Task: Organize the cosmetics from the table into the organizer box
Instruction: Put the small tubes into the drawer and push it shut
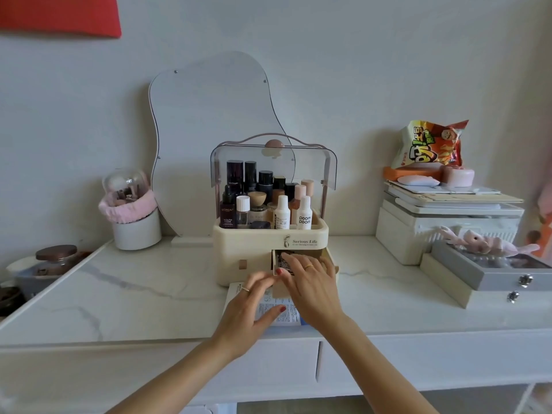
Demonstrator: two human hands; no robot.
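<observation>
A cream organizer box stands mid-table with its clear lid raised and several bottles upright in the top tray. Its lower right drawer is pulled out. My right hand lies flat over the drawer, fingers spread, pressing on dark sachets inside. My left hand hovers just left of the drawer front, fingers apart, above a white and blue sheet packet lying flat on the table in front of the box.
A wavy mirror leans behind the box. A white brush cup with a pink band stands left. Stacked boxes, a snack bag and a grey jewellery case fill the right side. A jar sits far left.
</observation>
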